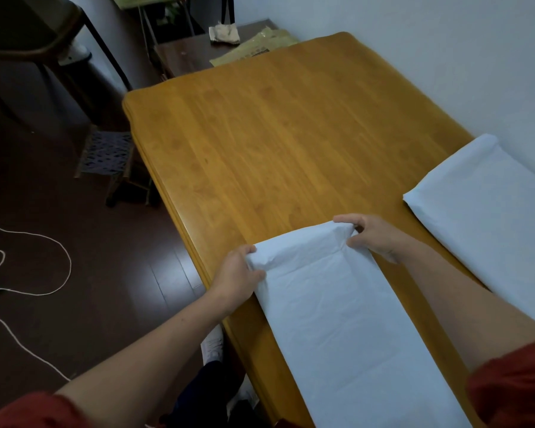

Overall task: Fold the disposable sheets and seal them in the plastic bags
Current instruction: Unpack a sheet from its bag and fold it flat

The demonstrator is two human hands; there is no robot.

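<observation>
A wooden table (291, 125) stands against a pale wall and carries two white disposable sheets, both folded into long strips cut off by the frame edge. The left hand (238, 273) and right hand (371, 236) each pinch a far corner of the near sheet (346, 319); the second sheet (488, 205) lies well apart, by the wall. Beyond are a dark side table (186, 57), a chair (28, 32) and a white cord (44, 242) on the floor.

Beyond the long white folded sheet (346, 319), the orange-brown wooden surface (275, 134) gives open passage; right of it, a second folded white sheet (488, 211) blocks.
</observation>
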